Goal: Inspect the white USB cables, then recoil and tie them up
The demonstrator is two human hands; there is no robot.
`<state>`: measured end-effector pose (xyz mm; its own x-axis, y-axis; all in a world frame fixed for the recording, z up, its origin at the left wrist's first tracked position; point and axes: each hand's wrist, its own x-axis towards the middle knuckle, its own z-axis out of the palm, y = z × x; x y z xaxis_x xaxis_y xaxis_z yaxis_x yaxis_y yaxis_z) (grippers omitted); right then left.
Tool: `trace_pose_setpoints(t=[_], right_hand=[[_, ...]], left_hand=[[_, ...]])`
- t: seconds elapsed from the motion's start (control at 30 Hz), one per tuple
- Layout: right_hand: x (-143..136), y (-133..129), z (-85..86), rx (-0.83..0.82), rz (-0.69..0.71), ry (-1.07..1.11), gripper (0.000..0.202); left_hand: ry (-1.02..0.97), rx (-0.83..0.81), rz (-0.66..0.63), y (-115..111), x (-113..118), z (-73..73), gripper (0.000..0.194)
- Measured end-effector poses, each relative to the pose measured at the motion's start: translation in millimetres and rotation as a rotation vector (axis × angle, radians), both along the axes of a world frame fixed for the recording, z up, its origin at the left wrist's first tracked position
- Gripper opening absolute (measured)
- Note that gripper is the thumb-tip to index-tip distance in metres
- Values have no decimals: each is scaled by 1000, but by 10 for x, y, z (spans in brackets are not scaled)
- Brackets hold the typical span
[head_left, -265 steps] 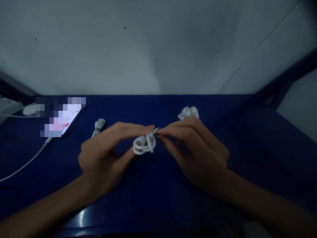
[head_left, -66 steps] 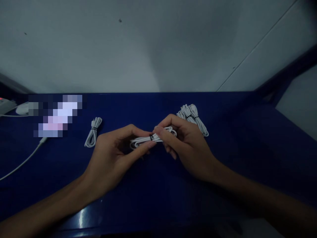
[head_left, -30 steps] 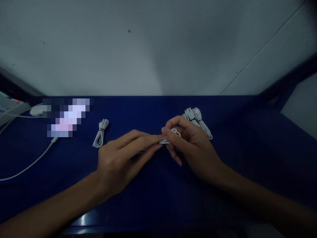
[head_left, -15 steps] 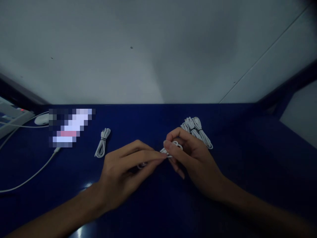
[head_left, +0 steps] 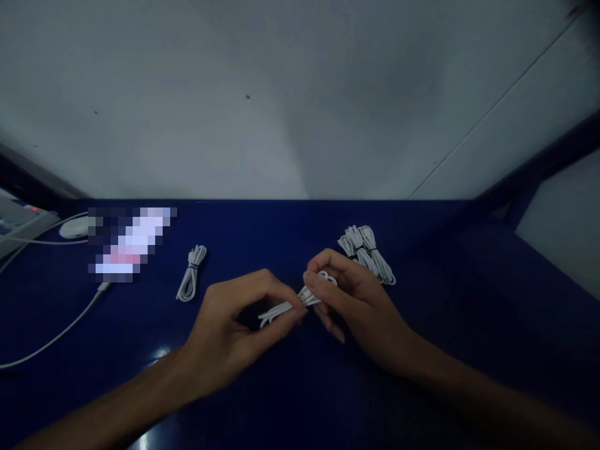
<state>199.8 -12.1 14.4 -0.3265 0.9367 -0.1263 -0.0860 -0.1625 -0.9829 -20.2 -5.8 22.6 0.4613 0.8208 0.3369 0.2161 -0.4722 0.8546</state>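
Between my hands, above the blue table, is a folded white cable (head_left: pixel 277 310). My left hand (head_left: pixel 241 325) pinches it near its middle, thumb and fingertips together. With thumb and fingers, my right hand (head_left: pixel 359 300) grips the looped end. Part of the cable is hidden behind the fingers. Just behind my right hand lies a pile of white cable bundles (head_left: pixel 368 253) with dark ties. One more tied white bundle (head_left: pixel 191 273) lies on the table to the left, beyond my left hand.
At the left, a pixelated bright object (head_left: pixel 135 240) has a white cable (head_left: pixel 70 340) running from it. A white rounded item (head_left: pixel 75 227) and a pale box-like object (head_left: pixel 23 222) are farther left. A grey wall (head_left: pixel 244 144) rises behind the blue table (head_left: pixel 262 231).
My left hand's fingers have shifted slightly down and left along the cable, and more of the cable shows between them. My right hand keeps its hold.
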Motion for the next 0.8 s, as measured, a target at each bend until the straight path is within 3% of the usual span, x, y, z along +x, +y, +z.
trace_pose_setpoints(t=[0.3,0.53,0.8], right_hand=[[2,7,11,7,7,36,18],[43,-2,2,48,-5,63,17],[59,-22,-52,98,-42,-41,21]], left_hand=[[18,167,15,-33,11,2,17],[-33,39,73,-85,46,-42,29],[115,149,131,-46,46,-56,28]])
